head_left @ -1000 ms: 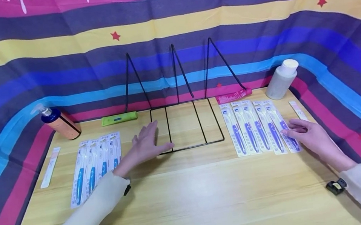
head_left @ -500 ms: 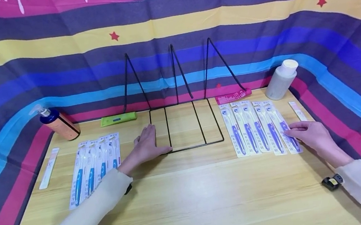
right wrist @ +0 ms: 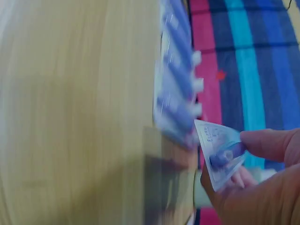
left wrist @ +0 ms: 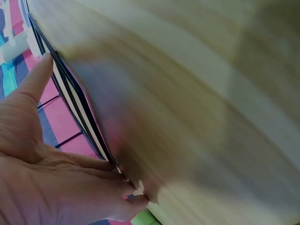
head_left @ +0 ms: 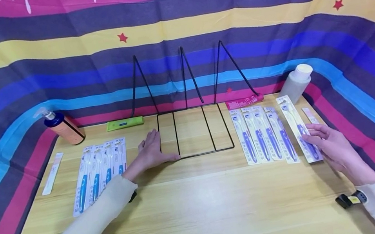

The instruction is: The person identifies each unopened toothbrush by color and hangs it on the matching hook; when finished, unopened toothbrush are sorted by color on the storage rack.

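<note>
At the right, my right hand (head_left: 332, 149) pinches a packaged purple toothbrush (head_left: 299, 130) between thumb and fingers. In the right wrist view the end of that toothbrush pack (right wrist: 213, 140) is raised off the table. Several more purple toothbrush packs (head_left: 264, 134) lie side by side to its left. My left hand (head_left: 151, 151) has its thumb and fingers spread along the left front of the black wire rack (head_left: 206, 153). The left wrist view shows the thumb tip right at the rack's wire (left wrist: 70, 77), and the hand holds nothing.
Several blue toothbrush packs (head_left: 96, 172) lie on the left, by a thin white packet (head_left: 52, 174). Behind stand a pump bottle (head_left: 64, 129) and a white-capped bottle (head_left: 295, 83). A green tube (head_left: 125, 123) and a pink tube (head_left: 244, 101) flank the rack; striped cloth (head_left: 97, 81) hangs behind.
My right hand has taken hold of the rightmost purple toothbrush pack and drawn it up and away to the right of the row. The left hand has shifted slightly, staying at the rack.
</note>
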The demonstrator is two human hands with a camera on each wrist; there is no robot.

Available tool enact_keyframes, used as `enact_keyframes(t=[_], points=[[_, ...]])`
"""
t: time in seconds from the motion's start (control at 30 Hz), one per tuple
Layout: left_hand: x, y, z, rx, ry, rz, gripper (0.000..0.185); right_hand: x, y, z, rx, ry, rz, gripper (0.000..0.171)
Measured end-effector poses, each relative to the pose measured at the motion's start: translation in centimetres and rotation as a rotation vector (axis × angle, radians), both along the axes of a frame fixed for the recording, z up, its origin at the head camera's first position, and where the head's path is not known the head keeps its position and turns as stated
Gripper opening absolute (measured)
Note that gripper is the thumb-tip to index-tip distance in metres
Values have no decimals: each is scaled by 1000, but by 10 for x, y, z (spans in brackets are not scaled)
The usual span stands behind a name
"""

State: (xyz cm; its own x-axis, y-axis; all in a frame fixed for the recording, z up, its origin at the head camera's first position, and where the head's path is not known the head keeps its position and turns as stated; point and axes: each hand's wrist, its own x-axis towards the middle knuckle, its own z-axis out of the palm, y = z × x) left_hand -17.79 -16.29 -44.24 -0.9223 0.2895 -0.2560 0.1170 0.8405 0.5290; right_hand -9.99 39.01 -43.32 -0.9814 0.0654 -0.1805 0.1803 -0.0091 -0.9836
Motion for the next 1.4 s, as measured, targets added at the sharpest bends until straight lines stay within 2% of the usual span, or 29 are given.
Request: enact_keyframes(t=[0.03, 0.13, 0.2, 0.3, 0.47, 0.67, 0.9, 1.17, 1.4], points=[[0, -1, 0, 4, -4, -4, 135, 2, -6, 0, -97, 18, 24, 33], [0, -3, -1, 3, -9, -14, 137, 8, -26, 2, -246, 33, 118, 43], [0, -4, -1, -2, -8, -15, 137, 11, -43, 5, -302, 18, 157, 46], [1, -4, -1, -18, -1, -15, 136, 15, -73, 10, -331, -9, 180, 45], [1, -3, 0, -43, 21, -12, 134, 17, -122, 20, -320, 29, 190, 32], [1, -4, 2, -59, 34, -12, 132, 12, -165, 32, -315, 204, 235, 30], [1, -5, 0, -67, 43, -24, 131, -2, -196, 49, -317, 355, 216, 30], [3, -6, -3, -78, 39, -31, 129, -11, -219, 51, -276, 428, 253, 33], [1, -6, -2, -84, 36, -31, 129, -15, -231, 44, -190, 426, 281, 30]])
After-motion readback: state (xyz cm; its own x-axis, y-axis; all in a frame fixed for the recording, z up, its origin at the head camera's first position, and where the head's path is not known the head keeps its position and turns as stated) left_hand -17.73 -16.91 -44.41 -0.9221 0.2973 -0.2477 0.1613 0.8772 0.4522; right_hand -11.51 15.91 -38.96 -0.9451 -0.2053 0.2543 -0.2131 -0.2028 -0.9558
